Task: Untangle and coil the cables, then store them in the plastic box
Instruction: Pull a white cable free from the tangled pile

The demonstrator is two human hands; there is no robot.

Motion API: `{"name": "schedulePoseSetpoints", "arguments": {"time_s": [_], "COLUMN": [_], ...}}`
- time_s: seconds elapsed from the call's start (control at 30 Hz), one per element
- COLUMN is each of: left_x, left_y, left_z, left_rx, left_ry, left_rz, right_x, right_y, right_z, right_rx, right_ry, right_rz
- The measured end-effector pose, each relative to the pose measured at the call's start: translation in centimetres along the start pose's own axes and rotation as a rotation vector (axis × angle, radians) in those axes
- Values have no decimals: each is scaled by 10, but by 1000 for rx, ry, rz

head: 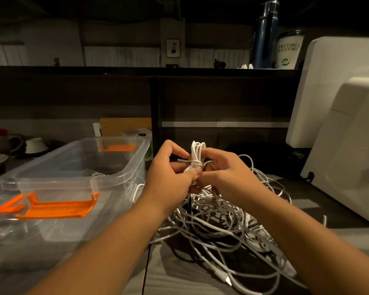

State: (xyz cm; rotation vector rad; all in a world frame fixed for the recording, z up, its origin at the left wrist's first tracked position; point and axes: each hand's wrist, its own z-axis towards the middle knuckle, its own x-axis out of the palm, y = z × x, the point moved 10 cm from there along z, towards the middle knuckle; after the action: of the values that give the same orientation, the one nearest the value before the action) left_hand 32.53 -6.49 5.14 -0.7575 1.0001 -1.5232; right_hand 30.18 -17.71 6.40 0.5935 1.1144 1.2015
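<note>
Small coiled white cable bundle [197, 155]: upright, above tangled white cable heap [222, 222] | clear plastic box with orange latches [124, 175]: left of heap, white cable inside | left hand [170, 169], right hand [224, 169]: fingers curled, both pinching bundle's wrapped waist.

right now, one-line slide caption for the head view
The left hand and right hand grip a white coil above the cable pile, beside the clear box.

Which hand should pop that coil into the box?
Probably the left. The left hand pinches the coil, and the open box sits on its side; the right hand would have to cross over.
</note>
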Motion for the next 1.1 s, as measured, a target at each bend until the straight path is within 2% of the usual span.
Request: {"name": "schedulePoseSetpoints", "arguments": {"time_s": [0.13,0.27,0.57,0.83,1.1], "left_x": [-7,-16,-12,-12,-7], "left_y": [-2,1,1,-3,-5], "left_z": [3,6,4,-1,-7], "left_rx": [39,-23,-27,56,35], "left_ry": [-72,-139,-133,-151,-113], "left_rz": [32,-55,18,160,154], "right_x": [-7,-16,-16,-10,-11], "right_y": [2,4,-4,-9,-6], "right_z": [0,-2,2,1,-1], "right_rx": [-44,-87,-3,27,25], "right_ry": [-95,-225,-190,-207,-236], "right_rz": [-60,-125,37,-21,-86]}}
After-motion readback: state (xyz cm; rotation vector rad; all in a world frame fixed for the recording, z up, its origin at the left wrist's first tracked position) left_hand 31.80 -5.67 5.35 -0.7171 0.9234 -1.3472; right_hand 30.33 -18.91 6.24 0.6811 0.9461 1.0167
